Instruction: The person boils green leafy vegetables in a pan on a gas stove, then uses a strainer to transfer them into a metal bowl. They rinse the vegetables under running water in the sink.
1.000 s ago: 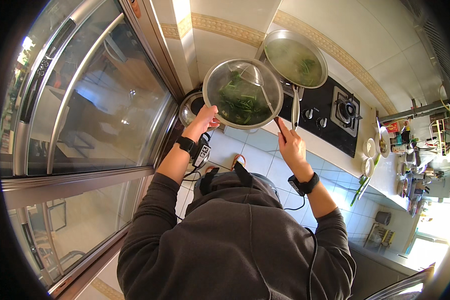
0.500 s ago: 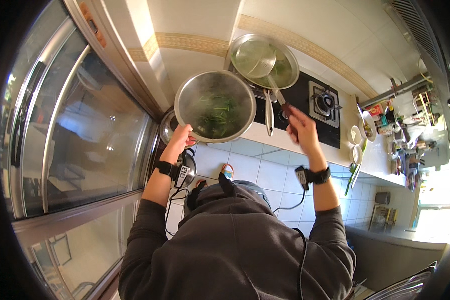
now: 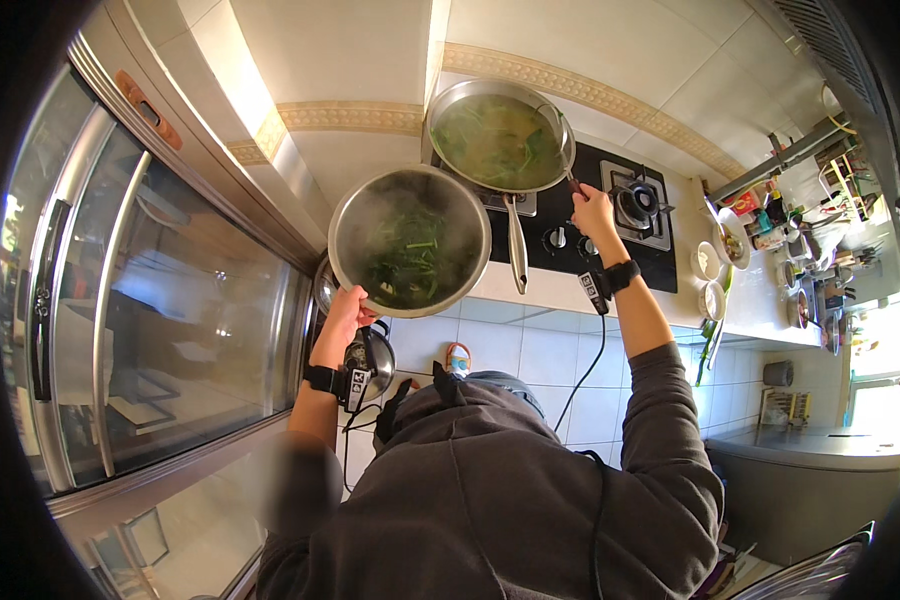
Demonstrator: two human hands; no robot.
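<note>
My left hand (image 3: 342,318) grips the near rim of a big steel bowl (image 3: 348,228), its fingers closed on the edge. Cooked green leaves and stems (image 3: 410,262) lie inside, with steam rising off them. Beside the bowl, a long-handled steel pan (image 3: 517,245) sits on the hob and holds cloudy greenish liquid with some leaves. In my closed right hand (image 3: 596,218) is the dark handle of a skimmer (image 3: 567,155). The skimmer's metal head is at the pan's right side, seen nearly edge-on; whether it touches the liquid I cannot tell.
A bare gas burner (image 3: 638,204) stands right of the pan on the black hob (image 3: 550,265). Small white bowls (image 3: 707,262) and a plate (image 3: 732,240) are on the counter. A glass-panelled door (image 3: 205,310) rises at my left. Below the bowl is a metal pot (image 3: 378,350).
The skimmer has swung from flat above the pan's middle to its right side, now edge-on. My left hand still grips the bowl. The whole view has shifted slightly.
</note>
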